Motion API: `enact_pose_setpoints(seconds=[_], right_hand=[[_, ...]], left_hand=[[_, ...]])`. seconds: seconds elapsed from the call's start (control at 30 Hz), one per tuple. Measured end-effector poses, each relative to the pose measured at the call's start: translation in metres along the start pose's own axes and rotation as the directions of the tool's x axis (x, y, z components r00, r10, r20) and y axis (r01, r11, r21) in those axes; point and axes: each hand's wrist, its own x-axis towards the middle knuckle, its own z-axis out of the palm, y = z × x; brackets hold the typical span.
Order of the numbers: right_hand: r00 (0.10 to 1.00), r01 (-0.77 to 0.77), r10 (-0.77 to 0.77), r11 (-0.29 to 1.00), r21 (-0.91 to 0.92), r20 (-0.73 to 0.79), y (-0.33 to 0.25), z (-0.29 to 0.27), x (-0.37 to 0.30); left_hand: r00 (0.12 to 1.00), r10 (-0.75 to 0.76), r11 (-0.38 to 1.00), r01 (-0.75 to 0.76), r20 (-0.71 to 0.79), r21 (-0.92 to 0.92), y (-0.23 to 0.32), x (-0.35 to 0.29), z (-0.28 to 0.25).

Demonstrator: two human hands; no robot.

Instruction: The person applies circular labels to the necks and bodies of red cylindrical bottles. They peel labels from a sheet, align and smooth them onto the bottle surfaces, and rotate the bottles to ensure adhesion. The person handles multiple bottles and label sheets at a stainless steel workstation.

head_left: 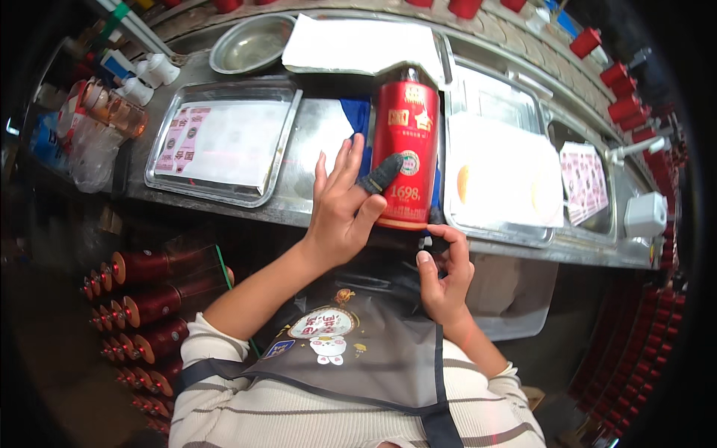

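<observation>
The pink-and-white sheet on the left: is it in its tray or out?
In: the sheet lies spread flat inside the shiny tray, whose raised rim surrounds it.

Glossy red cylinder — gold-printed, gold-rimmed — at the counter's edge

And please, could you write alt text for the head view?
A person's left hand lays a dark-covered finger over the front of a red container; the right hand is at its bottom edge. On the counter, trays of paper lie left and right.
</observation>
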Motion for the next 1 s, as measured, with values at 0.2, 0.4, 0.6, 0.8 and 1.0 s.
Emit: enact_pose_setpoints(seconds=[0.2,0.4,0.6,0.8,1.0], right_hand=[[0.972,0.12,-0.112,0.992,0.028,-0.205,0.011,-0.022,0.012],[0.976,0.186,-0.126,0.909,-0.374,0.178,-0.006,-0.013,0.046],[0.955,0.249,-0.18,0.919,-0.306,0.238,0.027,0.009,0.058],[0.92,0.23,-0.213,0.973,-0.013,0.33,0.031,-0.015,0.026],[0.681,0.314,-0.25,0.949,0.034,0.688,-0.014,0.019,0.045]], left_hand=[[0.925,-0.148,0.983,0.098,-0.349,-0.158,-0.035,0.091,-0.008],[0.896,-0.236,0.96,0.155,-0.377,-0.235,-0.039,0.14,0.03],[0.894,-0.441,0.767,0.422,0.082,-0.484,-0.085,0.167,0.073],[0.928,-0.371,0.796,0.295,-0.04,-0.528,-0.06,0.116,0.028],[0.953,-0.256,0.831,0.131,-0.162,-0.541,-0.015,-0.023,-0.156]])
